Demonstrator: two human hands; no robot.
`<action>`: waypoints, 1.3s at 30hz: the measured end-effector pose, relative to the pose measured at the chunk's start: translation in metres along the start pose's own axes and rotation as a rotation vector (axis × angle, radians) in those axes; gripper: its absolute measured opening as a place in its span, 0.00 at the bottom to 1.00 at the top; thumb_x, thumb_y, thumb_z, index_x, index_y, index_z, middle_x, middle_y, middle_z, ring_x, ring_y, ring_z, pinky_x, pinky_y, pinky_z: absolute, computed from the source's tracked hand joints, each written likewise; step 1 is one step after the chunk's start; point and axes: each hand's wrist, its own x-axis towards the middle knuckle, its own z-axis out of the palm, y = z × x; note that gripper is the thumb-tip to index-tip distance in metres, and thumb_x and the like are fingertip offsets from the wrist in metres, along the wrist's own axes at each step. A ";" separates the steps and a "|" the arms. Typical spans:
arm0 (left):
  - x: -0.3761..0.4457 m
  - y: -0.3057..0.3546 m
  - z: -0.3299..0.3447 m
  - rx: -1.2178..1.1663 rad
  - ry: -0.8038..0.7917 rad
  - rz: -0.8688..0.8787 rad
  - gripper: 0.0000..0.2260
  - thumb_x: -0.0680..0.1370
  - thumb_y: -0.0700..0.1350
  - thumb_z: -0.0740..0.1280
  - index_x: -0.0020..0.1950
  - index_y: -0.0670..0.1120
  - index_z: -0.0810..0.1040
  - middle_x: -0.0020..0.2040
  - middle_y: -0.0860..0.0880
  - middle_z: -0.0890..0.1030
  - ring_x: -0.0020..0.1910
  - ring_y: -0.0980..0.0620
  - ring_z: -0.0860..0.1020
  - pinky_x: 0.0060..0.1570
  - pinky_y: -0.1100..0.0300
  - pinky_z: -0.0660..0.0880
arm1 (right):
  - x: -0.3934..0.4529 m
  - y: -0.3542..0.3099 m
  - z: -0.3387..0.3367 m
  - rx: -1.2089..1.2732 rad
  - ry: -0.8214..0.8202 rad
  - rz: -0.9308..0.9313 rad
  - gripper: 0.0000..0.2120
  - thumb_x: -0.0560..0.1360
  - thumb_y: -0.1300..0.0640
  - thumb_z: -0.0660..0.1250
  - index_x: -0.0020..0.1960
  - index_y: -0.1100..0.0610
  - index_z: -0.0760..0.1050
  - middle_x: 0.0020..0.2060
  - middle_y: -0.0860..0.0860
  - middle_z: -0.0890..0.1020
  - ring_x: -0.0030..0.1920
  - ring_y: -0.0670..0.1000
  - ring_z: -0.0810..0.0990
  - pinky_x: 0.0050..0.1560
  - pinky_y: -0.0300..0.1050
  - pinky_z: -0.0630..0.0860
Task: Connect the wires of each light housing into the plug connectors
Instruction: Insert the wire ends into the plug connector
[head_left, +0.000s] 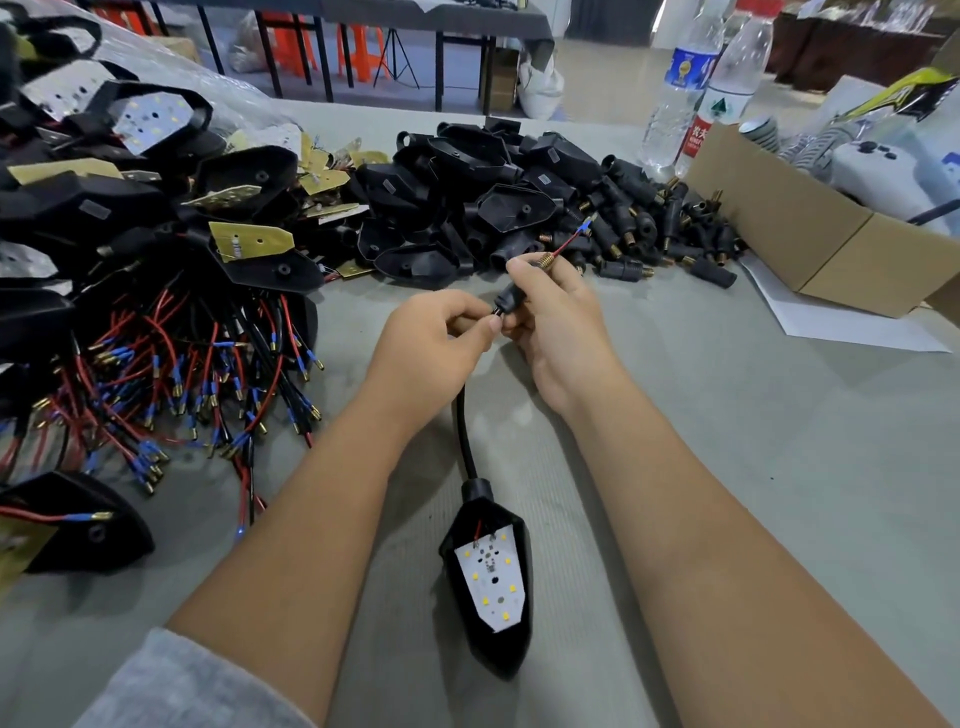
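Observation:
A black light housing (488, 582) with a white LED board lies on the grey table between my forearms. Its black cable (464, 431) runs up to my hands. My right hand (550, 317) grips a black plug connector (511, 299) with a brass threaded tip. A red wire with a blue-sleeved terminal (582, 228) sticks out past that tip. My left hand (441, 332) pinches the cable right at the connector's near end.
Wired housings with red and black leads (171, 364) are heaped at the left. Empty housings (467, 208) and loose plug connectors (670, 228) are piled behind my hands. A cardboard box (810, 244) and two water bottles (696, 88) stand at the right.

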 end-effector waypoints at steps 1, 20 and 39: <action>0.000 0.000 0.000 -0.003 -0.003 0.012 0.07 0.79 0.42 0.67 0.43 0.52 0.82 0.39 0.41 0.82 0.42 0.40 0.79 0.46 0.47 0.77 | 0.000 -0.001 0.000 0.006 0.000 0.002 0.07 0.79 0.61 0.64 0.43 0.54 0.73 0.32 0.50 0.72 0.29 0.47 0.70 0.33 0.38 0.71; 0.000 0.002 -0.002 -0.052 0.127 0.105 0.09 0.79 0.44 0.68 0.41 0.57 0.77 0.36 0.55 0.79 0.26 0.54 0.71 0.28 0.60 0.69 | -0.004 -0.003 -0.004 0.100 -0.024 0.009 0.08 0.79 0.55 0.67 0.43 0.55 0.72 0.32 0.51 0.73 0.27 0.47 0.71 0.33 0.40 0.71; 0.004 -0.005 -0.002 -0.108 0.172 0.012 0.08 0.79 0.44 0.68 0.40 0.54 0.78 0.34 0.55 0.80 0.31 0.62 0.74 0.37 0.61 0.73 | -0.009 -0.008 -0.001 0.123 -0.104 0.034 0.06 0.79 0.65 0.60 0.49 0.59 0.75 0.32 0.51 0.77 0.30 0.48 0.74 0.34 0.39 0.74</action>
